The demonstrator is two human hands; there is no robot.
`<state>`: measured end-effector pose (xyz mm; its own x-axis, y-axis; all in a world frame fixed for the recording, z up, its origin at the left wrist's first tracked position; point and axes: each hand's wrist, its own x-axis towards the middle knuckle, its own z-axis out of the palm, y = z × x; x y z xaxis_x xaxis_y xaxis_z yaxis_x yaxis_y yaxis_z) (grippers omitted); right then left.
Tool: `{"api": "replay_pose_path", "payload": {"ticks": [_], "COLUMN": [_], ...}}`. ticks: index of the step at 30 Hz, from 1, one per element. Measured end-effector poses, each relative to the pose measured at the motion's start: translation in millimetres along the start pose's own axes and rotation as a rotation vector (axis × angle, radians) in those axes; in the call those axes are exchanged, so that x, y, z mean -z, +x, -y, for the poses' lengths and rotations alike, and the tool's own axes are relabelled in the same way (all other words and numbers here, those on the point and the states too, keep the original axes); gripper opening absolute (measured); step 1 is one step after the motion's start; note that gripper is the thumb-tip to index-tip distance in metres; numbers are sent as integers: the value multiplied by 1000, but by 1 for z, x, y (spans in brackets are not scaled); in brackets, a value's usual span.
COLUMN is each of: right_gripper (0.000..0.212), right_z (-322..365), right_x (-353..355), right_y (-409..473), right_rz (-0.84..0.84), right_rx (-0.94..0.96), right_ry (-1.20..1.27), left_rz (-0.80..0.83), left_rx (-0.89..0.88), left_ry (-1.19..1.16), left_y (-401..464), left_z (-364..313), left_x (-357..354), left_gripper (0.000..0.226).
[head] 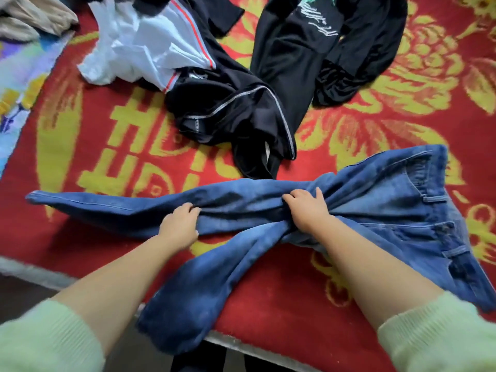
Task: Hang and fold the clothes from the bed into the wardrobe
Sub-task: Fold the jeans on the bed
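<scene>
We've got the jeans [362, 210] laid crosswise at the near edge of the bed [80, 157], waistband out at three o'clock, one leg running off toward nine, the other twisting down to six and drooping over the mattress edge. Our left hand [178, 226] curls its fingers round a fold of the far leg; our right hand [308, 208] bunches the denim near the crotch, fingers dug in. Both are grasping cloth, neither is slack.

As for progress, it looks early going. The jeans aren't folded yet: the legs are crossed and need lining up before any fold can happen, by our reckoning. Up at twelve o'clock a black garment with grey stitching [236, 114] lies crumpled, touching a white top with red stripes [150, 47] at eleven, and another black garment with a printed design [308, 49] sprawls at one o'clock. A beige item [32, 17] sits at the far ten o'clock corner. No wardrobe in view, and nothing here looks folded, so most of the job seems ahead of us.
</scene>
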<state>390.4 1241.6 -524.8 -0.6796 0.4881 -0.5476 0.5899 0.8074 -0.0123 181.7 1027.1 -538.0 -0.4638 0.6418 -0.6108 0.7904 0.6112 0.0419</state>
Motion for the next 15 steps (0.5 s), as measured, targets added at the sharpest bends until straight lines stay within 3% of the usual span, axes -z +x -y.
{"api": "replay_pose_path", "payload": {"ticks": [3, 6, 8, 10, 13, 15], "right_gripper": [52, 74, 78, 74, 56, 38], "right_z": [-6, -23, -31, -31, -29, -29], "right_x": [-2, -1, -2, -5, -11, -9], "right_y": [15, 13, 7, 1, 2, 6], "right_rz": [65, 179, 210, 188, 44, -104], "right_rx": [-83, -175, -192, -195, -186, -170], "right_ry": [-130, -221, -279, -315, -295, -226], "left_rz": [120, 64, -7, -43, -133, -175], "left_rx": [39, 180, 232, 244, 163, 105], "left_ry": [211, 283, 322, 296, 209, 66], "left_y": [2, -3, -3, -1, 6, 9], "left_z": [37, 89, 121, 141, 155, 159], "left_x": [-20, -32, -33, -27, -17, -1], "left_gripper": [84, 82, 76, 63, 26, 21]}}
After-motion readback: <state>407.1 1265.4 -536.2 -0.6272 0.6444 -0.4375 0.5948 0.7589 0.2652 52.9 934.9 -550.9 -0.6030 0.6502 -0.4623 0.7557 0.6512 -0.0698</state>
